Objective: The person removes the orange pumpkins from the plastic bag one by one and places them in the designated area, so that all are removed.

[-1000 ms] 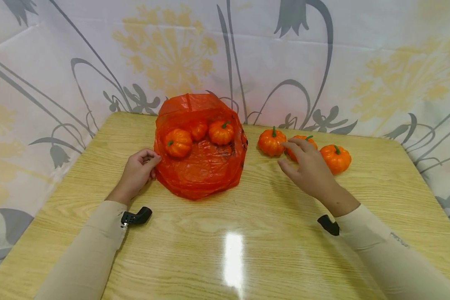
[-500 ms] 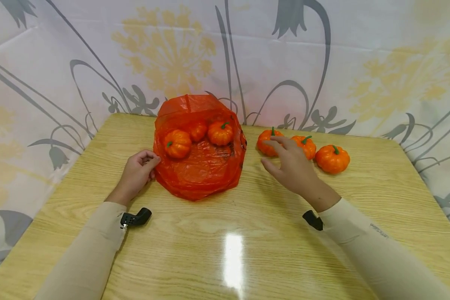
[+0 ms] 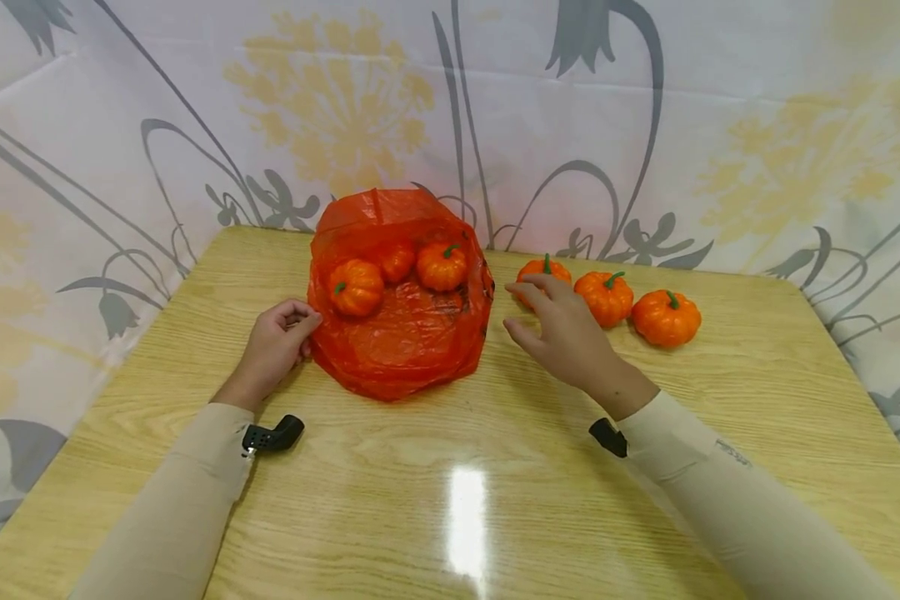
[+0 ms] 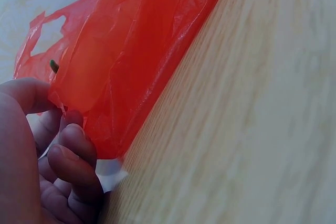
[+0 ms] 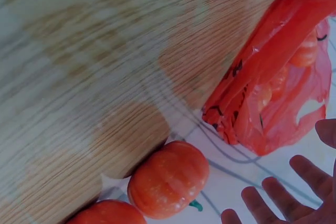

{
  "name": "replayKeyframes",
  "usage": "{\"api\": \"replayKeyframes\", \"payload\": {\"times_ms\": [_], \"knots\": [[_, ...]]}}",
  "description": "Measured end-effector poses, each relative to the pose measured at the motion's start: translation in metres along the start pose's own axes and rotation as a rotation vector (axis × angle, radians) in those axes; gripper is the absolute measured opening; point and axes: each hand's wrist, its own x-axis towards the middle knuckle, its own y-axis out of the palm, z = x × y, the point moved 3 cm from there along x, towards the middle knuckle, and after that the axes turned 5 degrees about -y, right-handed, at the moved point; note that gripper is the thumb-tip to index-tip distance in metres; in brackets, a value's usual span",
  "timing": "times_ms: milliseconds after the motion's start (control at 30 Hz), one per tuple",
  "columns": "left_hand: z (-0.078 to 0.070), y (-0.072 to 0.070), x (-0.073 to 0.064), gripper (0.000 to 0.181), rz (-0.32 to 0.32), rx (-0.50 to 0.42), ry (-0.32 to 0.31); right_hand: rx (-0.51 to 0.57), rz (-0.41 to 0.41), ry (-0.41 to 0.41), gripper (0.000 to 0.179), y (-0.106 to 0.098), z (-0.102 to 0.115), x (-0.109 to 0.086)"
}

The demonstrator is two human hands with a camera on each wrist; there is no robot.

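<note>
An orange-red plastic bag point(image 3: 401, 346) lies with its mouth spread wide. Three small orange pumpkins with green stems show inside it, one point(image 3: 356, 289) near the left rim. My left hand point(image 3: 273, 343) pinches the bag's left edge between thumb and fingers, as the left wrist view confirms. Above the nearest of three pumpkins right of the bag, my right hand point(image 3: 566, 343) hovers with spread fingers, holding nothing. It partly hides that pumpkin point(image 3: 534, 268) in the head view. The right wrist view shows a gap between the fingers and a pumpkin point(image 5: 170, 179).
A middle pumpkin point(image 3: 604, 298) and a right one point(image 3: 666, 318) stand in a row on the wooden table point(image 3: 390, 500). A flower-patterned cloth point(image 3: 495, 125) hangs behind the table's back edge. Black wrist cameras point(image 3: 273, 433) are worn at both cuffs.
My right hand has moved left, from over the middle pumpkin to the leftmost loose one, uncovering the middle one. The left hand and the bag have stayed in place.
</note>
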Motion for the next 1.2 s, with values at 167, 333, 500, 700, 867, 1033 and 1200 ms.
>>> {"api": "replayKeyframes", "payload": {"times_ms": [167, 333, 500, 700, 867, 1033, 1200], "knots": [[0.001, 0.000, 0.002, 0.016, -0.002, -0.001, -0.006, -0.027, 0.006, -0.026, 0.050, 0.001, 0.004, 0.007], [0.002, 0.001, 0.003, 0.015, 0.001, -0.015, -0.007, -0.060, 0.031, -0.045, 0.050, 0.002, 0.008, 0.014], [0.000, 0.001, 0.000, 0.016, -0.003, -0.017, -0.003, -0.078, 0.053, -0.047, 0.050, 0.002, 0.011, 0.022], [-0.003, 0.001, -0.002, 0.017, 0.002, -0.017, 0.005, -0.092, 0.082, -0.058, 0.053, 0.008, 0.016, 0.037], [-0.003, 0.002, -0.003, 0.017, 0.004, -0.017, 0.008, -0.095, 0.104, -0.055, 0.056, 0.013, 0.021, 0.045], [-0.004, 0.002, -0.003, 0.017, 0.005, -0.027, 0.010, -0.113, 0.122, -0.051, 0.056, 0.018, 0.022, 0.051], [-0.003, 0.001, -0.003, 0.017, 0.003, -0.032, 0.012, -0.124, 0.132, -0.059, 0.057, 0.023, 0.024, 0.059]]}}
